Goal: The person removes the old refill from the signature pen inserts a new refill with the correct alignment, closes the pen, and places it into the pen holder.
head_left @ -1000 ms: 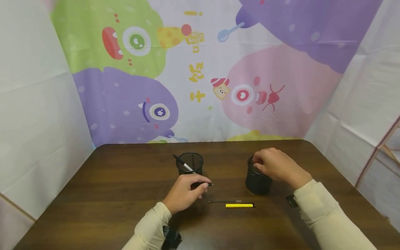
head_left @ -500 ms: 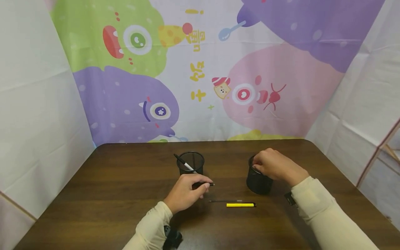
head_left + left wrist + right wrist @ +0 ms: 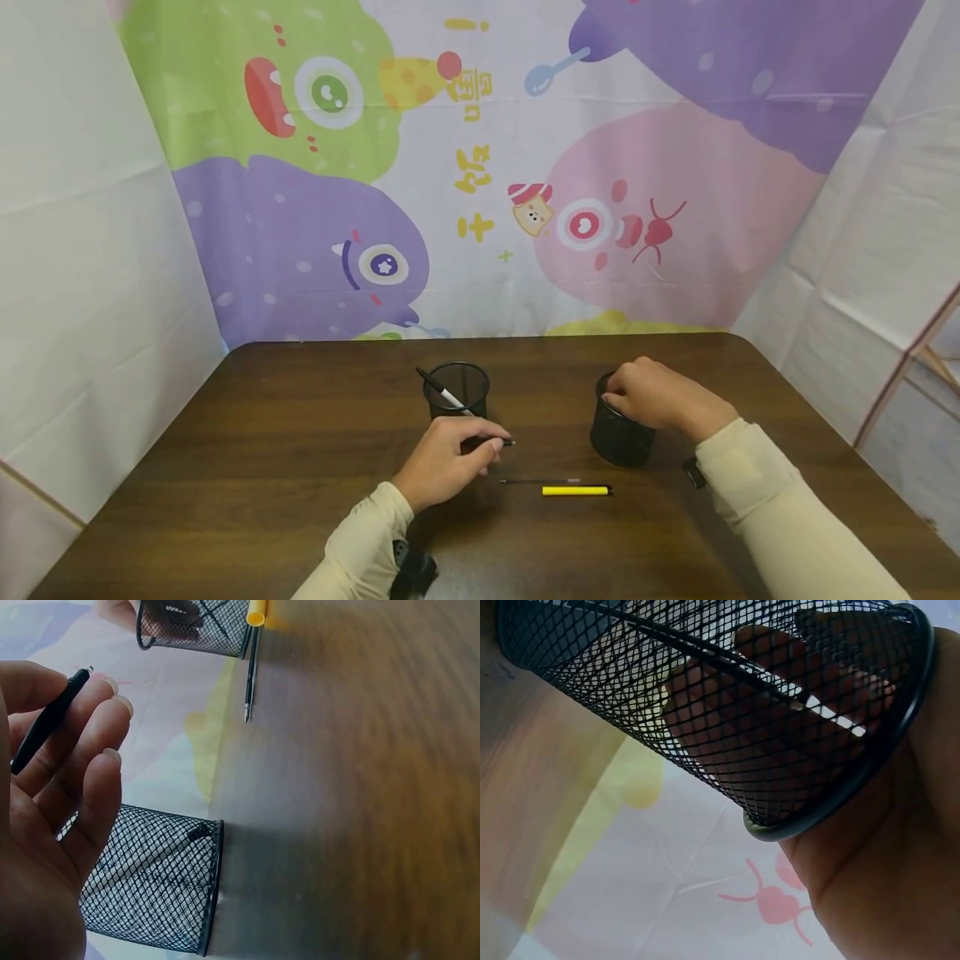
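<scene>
- One black pen (image 3: 51,721) pinched in left hand (image 3: 448,462), left of yellow pen (image 3: 576,492)
- Right hand (image 3: 667,400) inside mesh cup (image 3: 618,442) beyond yellow pen; can't see if gripping
- Thin pen (image 3: 251,671) just beside yellow pen

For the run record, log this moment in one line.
Left hand: pinches black pen-like piece; right hand: inside right mesh cup, grip unclear; table: yellow stick, thin dark rod

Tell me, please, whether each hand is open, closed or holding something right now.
Left hand: closed, pinching a black pen-like piece.
Right hand: partly inside a black mesh cup; whether it grips anything cannot be told.
</scene>
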`<state>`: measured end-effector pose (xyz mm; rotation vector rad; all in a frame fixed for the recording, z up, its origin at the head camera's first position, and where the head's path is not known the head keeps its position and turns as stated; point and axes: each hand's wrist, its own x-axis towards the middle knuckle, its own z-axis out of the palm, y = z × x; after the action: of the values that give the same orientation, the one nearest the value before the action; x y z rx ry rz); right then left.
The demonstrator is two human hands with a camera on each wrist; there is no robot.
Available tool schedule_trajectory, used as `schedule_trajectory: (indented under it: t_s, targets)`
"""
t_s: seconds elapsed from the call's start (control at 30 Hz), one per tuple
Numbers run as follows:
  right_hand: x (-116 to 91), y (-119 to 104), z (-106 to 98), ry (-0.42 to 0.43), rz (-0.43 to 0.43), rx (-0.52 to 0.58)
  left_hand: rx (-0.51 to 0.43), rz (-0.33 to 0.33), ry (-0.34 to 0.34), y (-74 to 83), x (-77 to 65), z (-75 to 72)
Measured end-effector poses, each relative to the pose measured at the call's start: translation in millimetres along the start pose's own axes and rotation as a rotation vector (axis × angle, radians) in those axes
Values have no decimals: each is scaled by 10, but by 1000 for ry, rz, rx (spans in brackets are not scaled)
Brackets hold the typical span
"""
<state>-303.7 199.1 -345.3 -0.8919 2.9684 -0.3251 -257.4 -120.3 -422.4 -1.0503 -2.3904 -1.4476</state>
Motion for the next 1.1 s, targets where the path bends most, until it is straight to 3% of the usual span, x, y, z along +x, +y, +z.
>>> schedule_trajectory:
  t_s: [0.1, 0.4, 0.77, 1.1]
  targets:
    - [5, 8, 2, -20, 5, 5, -4, -14, 5, 68, 2, -5]
    - [17, 13, -8, -5, -14, -7, -2, -13, -11, 9, -2, -18]
    - [-34, -22, -35, 202, -88, -58, -8, -33, -4, 4, -7, -3]
    - [-80, -3, 36, 317, -86, -59, -12, -28, -3, 7, -5, 4]
